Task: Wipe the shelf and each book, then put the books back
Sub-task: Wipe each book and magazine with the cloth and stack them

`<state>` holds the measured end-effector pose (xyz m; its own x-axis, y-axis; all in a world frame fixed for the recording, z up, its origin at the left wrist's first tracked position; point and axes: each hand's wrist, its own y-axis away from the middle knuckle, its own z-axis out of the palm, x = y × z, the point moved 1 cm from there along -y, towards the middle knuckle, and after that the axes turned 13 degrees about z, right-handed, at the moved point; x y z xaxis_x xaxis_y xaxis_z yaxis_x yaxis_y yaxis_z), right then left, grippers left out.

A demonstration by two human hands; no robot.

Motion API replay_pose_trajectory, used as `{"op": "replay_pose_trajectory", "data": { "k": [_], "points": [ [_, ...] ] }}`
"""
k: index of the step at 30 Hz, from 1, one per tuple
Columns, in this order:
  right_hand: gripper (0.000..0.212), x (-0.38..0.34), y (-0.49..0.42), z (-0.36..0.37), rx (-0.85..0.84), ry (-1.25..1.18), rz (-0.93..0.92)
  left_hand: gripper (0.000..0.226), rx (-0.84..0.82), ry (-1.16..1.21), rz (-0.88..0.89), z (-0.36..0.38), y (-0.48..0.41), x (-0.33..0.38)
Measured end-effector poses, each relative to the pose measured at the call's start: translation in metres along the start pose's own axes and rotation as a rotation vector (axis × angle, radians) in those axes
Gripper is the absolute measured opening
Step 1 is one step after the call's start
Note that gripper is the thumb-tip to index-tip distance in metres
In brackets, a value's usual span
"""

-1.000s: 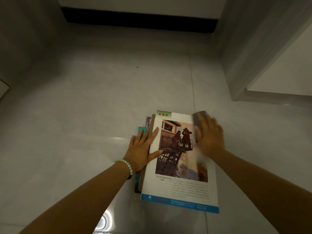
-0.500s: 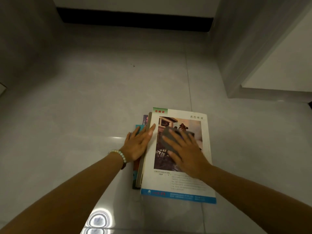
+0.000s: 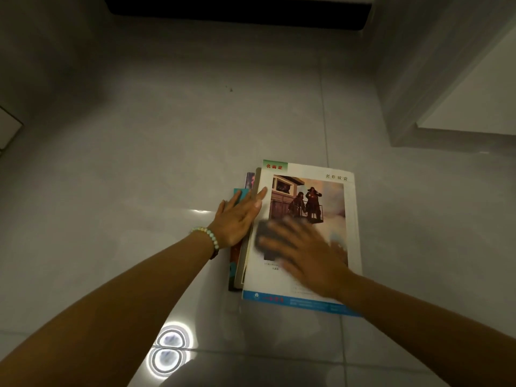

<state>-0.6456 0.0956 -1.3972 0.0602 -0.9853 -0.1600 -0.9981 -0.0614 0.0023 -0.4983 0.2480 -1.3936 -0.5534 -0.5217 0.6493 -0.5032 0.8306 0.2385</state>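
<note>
— From the head view, what do we have in front of us?

— We look down on a grey tiled floor (image 3: 139, 163). A small stack of books (image 3: 236, 270) lies flat on it, and the top book (image 3: 315, 202), white with a painting of two figures on a balcony, lies on top, shifted a little to the right.

— And our left hand (image 3: 237, 219)?

— It rests flat on the stack's left edge. We see the fingers straight and close together on the lower books, the thumb angled out onto the top book's cover. A bead bracelet (image 3: 208, 234) sits at the wrist.

— The right hand (image 3: 307, 258)?

— It is blurred, but we can tell the fingers are spread and laid flat, pressing a dark cloth (image 3: 264, 238) onto the cover's left side, over the lower part of the painting.

— Anything else around us?

— A white cabinet (image 3: 446, 79) stands to the right, well apart from the books, and two round light reflections (image 3: 167, 350) shine on the floor between our forearms.
</note>
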Motion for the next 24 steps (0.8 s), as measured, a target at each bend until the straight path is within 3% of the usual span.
{"op": "replay_pose_trajectory", "data": {
  "k": [2, 3, 6, 8, 12, 16, 21, 24],
  "points": [
    [0.048, 0.009, -0.003, -0.007, 0.03, -0.017, 0.244, 0.052, 0.017, -0.012, 0.001, 0.003, 0.001, 0.0],
    [0.048, 0.003, 0.003, -0.005, 0.04, -0.003, 0.225, 0.049, 0.023, -0.024, 0.003, 0.004, 0.001, 0.001],
    [0.058, -0.035, 0.045, 0.008, 0.031, 0.099, -0.217, 0.058, 0.035, -0.066, 0.008, 0.006, 0.001, 0.002],
    [0.059, -0.035, 0.061, 0.01, -0.006, 0.152, -0.337, 0.069, 0.032, -0.115, 0.012, 0.007, 0.002, 0.002],
    [0.046, -0.013, 0.057, 0.007, 0.029, -0.018, 0.01, 0.067, 0.079, -0.169, -0.008, 0.013, 0.0, 0.005],
    [0.05, -0.001, 0.06, 0.007, 0.096, -0.154, 0.433, 0.07, 0.12, -0.381, 0.032, 0.014, -0.002, 0.006],
    [0.049, -0.014, 0.078, 0.008, 0.057, -0.084, 0.278, 0.069, 0.135, -0.425, 0.174, 0.019, -0.014, 0.025],
    [0.05, 0.0, 0.079, 0.007, 0.124, -0.219, 0.454, 0.07, 0.206, -0.419, 0.18, 0.035, -0.023, 0.04]
  ]
}}
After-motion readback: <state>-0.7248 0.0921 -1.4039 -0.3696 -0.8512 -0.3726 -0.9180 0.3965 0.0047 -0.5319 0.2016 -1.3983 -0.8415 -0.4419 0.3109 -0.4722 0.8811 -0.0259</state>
